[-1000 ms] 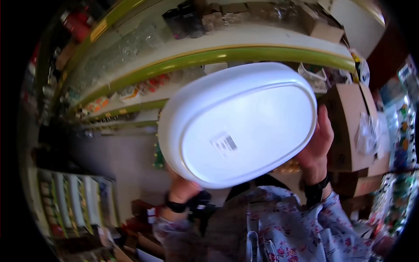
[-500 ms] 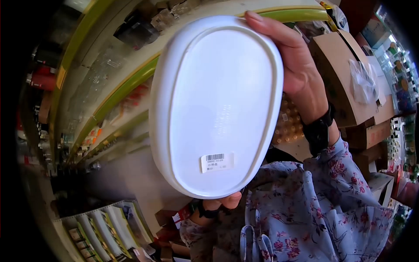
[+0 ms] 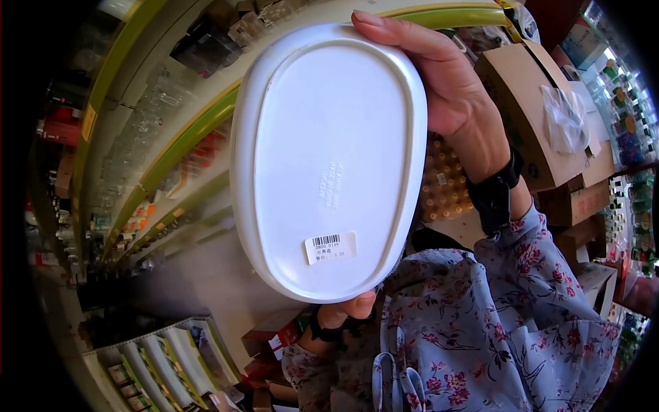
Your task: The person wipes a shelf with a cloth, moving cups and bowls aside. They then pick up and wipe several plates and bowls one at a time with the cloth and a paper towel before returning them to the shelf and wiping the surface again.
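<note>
A white oval dish is held up with its underside facing me, filling the middle of the view. Its base has raised lettering, and a white barcode label is stuck near the lower end. My right hand grips the upper right rim, thumb over the top edge and the other fingers mostly hidden behind the dish. At the bottom rim, my left hand holds the dish, with only part of its fingers showing. Both wrists have dark bands.
Shelves with green-yellow edges carry glassware and boxes on the left. Cardboard boxes with a clear plastic bag stand on the right, beside rows of bottles. A low rack is at the lower left.
The dish and both hands have shifted slightly left and up in view. The dish is a little more upright, and the label's print is sharper.
</note>
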The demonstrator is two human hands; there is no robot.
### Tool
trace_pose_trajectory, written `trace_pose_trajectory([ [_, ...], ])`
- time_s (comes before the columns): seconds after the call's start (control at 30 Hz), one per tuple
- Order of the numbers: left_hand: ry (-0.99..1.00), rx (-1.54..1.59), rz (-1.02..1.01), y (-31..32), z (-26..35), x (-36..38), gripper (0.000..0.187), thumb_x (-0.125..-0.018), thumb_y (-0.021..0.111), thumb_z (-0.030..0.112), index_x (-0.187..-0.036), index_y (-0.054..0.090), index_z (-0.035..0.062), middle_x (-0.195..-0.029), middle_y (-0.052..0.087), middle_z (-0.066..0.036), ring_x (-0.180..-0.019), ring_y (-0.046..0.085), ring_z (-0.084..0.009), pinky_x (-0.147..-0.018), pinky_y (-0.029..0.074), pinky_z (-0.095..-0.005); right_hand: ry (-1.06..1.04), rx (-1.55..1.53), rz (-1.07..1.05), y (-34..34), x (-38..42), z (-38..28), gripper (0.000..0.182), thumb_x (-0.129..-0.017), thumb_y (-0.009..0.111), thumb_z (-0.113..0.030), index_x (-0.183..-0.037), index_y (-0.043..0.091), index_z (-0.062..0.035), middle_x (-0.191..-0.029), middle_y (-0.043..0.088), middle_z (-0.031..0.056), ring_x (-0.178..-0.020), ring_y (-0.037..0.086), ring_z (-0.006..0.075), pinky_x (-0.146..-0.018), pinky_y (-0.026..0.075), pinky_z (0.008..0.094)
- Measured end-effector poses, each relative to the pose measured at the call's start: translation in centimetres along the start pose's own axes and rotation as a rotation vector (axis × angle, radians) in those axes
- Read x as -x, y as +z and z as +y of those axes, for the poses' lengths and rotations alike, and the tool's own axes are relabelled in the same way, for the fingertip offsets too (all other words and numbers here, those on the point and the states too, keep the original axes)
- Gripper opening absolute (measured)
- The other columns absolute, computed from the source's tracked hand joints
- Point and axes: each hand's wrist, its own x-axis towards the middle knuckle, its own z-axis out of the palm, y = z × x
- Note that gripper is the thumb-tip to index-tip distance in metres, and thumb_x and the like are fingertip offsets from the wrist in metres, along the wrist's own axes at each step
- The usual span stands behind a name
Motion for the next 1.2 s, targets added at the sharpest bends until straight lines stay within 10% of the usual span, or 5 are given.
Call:
trace_pose_trajectory([
  [1.2, -0.052, 0.006, -0.06, 0.9, -0.3, 0.8, 0.077, -0.08, 0.061, 0.052, -0.135, 0.042, 0.001, -0.133, 0.05, -0.017, -0.12, 0.051, -0.0276, -0.101, 0.041, -0.039, 0.008, 0.051, -0.003, 0.2, 0.9, 0.7, 0.027, -0.085, 0.071, -0.017, -0.104, 0.066, 0.0018, -0.091, 0.071, 0.0146, -0.074, 0.071, 0.019, -0.069, 0.061, 0.0294],
])
